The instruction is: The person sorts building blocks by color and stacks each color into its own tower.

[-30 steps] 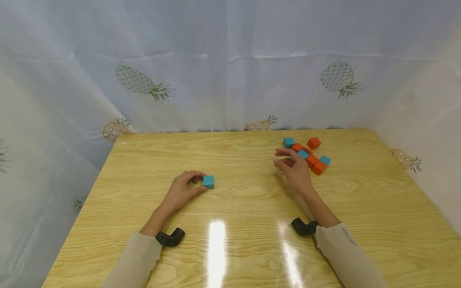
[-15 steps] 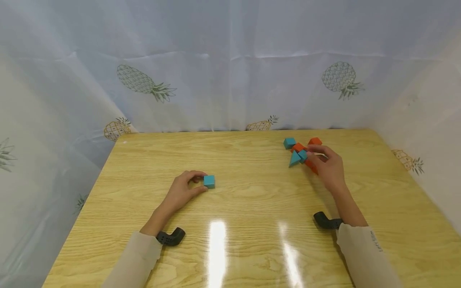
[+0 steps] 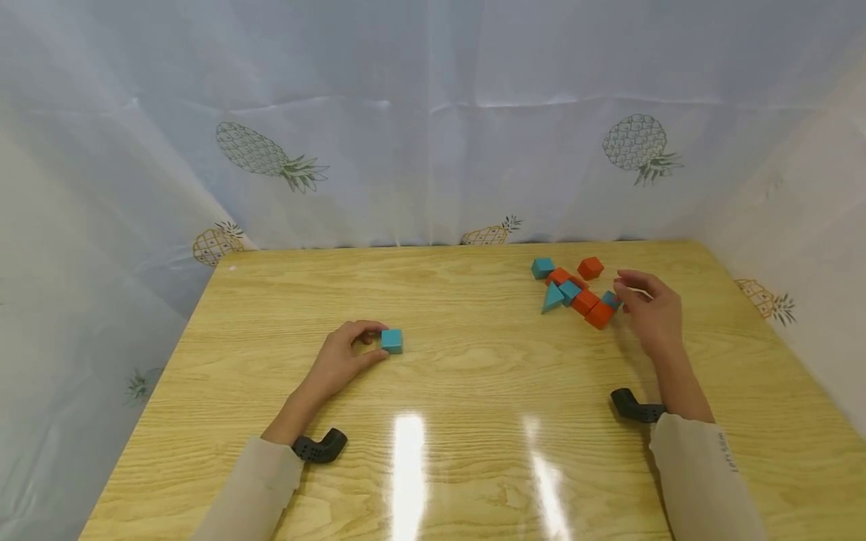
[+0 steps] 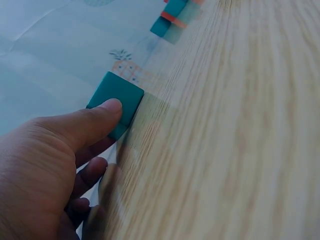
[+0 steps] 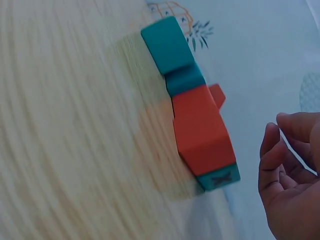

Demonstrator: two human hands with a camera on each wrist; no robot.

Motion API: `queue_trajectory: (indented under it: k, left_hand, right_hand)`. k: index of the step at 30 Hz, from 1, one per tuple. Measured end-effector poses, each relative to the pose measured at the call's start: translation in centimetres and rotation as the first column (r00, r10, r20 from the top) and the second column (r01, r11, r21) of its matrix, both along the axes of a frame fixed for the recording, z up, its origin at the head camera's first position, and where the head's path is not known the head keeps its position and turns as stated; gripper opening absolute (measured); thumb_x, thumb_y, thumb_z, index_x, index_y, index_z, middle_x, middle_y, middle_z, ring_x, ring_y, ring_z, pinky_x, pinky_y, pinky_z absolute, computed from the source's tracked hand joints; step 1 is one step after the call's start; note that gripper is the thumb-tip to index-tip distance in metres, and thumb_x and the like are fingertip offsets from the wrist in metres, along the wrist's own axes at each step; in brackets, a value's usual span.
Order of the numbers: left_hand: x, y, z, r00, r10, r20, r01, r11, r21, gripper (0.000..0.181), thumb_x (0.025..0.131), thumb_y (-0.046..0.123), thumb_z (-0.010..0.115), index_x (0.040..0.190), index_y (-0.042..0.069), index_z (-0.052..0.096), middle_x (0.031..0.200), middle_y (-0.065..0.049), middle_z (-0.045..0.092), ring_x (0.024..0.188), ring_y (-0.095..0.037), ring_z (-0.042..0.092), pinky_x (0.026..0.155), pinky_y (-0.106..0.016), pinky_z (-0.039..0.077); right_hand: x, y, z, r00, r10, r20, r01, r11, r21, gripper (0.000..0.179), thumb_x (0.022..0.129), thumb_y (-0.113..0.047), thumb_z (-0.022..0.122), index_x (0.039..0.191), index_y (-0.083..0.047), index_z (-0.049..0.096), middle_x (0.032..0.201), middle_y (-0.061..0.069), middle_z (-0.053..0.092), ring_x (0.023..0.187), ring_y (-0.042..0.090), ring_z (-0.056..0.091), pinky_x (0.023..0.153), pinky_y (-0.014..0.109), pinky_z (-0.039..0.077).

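Observation:
In the head view my left hand [image 3: 341, 359] pinches a blue cube [image 3: 392, 341] between thumb and fingers on the table. The left wrist view shows the thumb pressed on one face of this cube [image 4: 116, 90]. My right hand [image 3: 652, 312] hovers at the right end of a block cluster, its fingers loosely bent with nothing between them. Nearest to it is a blue block [image 3: 611, 300], partly behind the fingertips. In the right wrist view a dark mark shows on a blue block [image 5: 220, 177] beside red blocks [image 5: 202, 130]; the right hand [image 5: 292, 170] stays apart from them.
The cluster also has a blue triangular block [image 3: 552, 297], a blue block [image 3: 570, 292] and several red blocks [image 3: 585, 302]. A blue cube [image 3: 543, 268] and a separate red block [image 3: 591, 267] lie toward the back. A pineapple-print curtain [image 3: 406, 173] hangs behind the wooden table [image 3: 460, 421].
My right hand has moved rightward across the block cluster, from its left side to its right end, uncovering the blue triangular block. My left hand stays on its cube.

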State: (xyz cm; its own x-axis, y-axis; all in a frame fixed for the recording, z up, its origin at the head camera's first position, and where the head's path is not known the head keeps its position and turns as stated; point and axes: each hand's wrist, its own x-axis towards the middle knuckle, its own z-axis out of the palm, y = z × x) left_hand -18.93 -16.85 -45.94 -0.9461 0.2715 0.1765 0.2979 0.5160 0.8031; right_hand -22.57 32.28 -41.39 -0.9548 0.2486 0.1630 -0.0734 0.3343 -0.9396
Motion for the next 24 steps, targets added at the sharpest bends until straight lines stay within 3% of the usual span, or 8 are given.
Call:
queue_trajectory:
  k: [5, 10, 14, 20, 24]
  left_hand:
    - [0.0, 0.0, 0.1, 1.0, -0.006, 0.004, 0.006, 1.0, -0.003, 0.041, 0.083, 0.024, 0.077, 0.121, 0.014, 0.064, 0.106, -0.004, 0.06, 0.095, -0.02, 0.056, 0.088, -0.041, 0.045]
    - [0.0, 0.0, 0.2, 1.0, 0.0, 0.012, 0.0, 1.0, -0.009, 0.041, 0.083, 0.024, 0.077, 0.121, 0.014, 0.064, 0.106, -0.004, 0.059, 0.094, -0.019, 0.055, 0.087, -0.041, 0.045]
    - [0.0, 0.0, 0.1, 1.0, 0.002, 0.017, -0.001, 1.0, -0.01, 0.041, 0.083, 0.024, 0.077, 0.121, 0.014, 0.064, 0.105, -0.003, 0.059, 0.094, -0.019, 0.055, 0.087, -0.041, 0.044]
    - [0.0, 0.0, 0.0, 1.0, 0.002, 0.012, -0.002, 1.0, -0.01, 0.041, 0.083, 0.024, 0.077, 0.121, 0.014, 0.064, 0.104, -0.003, 0.059, 0.093, -0.019, 0.055, 0.087, -0.041, 0.044]
    - [-0.1, 0.0, 0.0, 1.0, -0.003, 0.009, 0.003, 1.0, 0.0, 0.041, 0.083, 0.024, 0.077, 0.12, 0.014, 0.064, 0.103, -0.003, 0.059, 0.093, -0.019, 0.054, 0.087, -0.042, 0.044]
  right_hand:
    - [0.1, 1.3, -0.4, 0.997, -0.05, 0.051, 0.048, 0.998, 0.031, 0.042, 0.093, -0.028, 0.063, 0.128, -0.005, 0.058, 0.102, -0.012, 0.061, 0.081, 0.004, 0.06, 0.068, 0.014, 0.048]
    - [0.3, 2.4, -1.0, 0.993, -0.049, 0.111, 0.05, 0.999, 0.0, 0.042, 0.092, -0.028, 0.065, 0.129, -0.008, 0.059, 0.104, -0.011, 0.06, 0.085, 0.005, 0.059, 0.068, 0.014, 0.048]
    - [0.2, 3.1, -1.7, 0.988, -0.057, 0.143, 0.053, 0.998, 0.034, 0.051, 0.091, -0.034, 0.065, 0.133, -0.006, 0.055, 0.111, -0.008, 0.058, 0.088, 0.004, 0.058, 0.068, 0.013, 0.047]
    - [0.4, 3.4, -2.5, 0.985, -0.01, 0.174, -0.007, 0.995, 0.102, 0.059, 0.091, -0.042, 0.063, 0.138, -0.009, 0.05, 0.128, -0.001, 0.053, 0.1, 0.0, 0.053, 0.073, 0.012, 0.044]
    - [0.4, 3.4, -2.8, 0.987, 0.033, 0.158, -0.056, 0.988, 0.144, 0.058, 0.091, -0.041, 0.063, 0.137, -0.009, 0.051, 0.128, 0.001, 0.053, 0.099, -0.001, 0.054, 0.073, 0.011, 0.044]
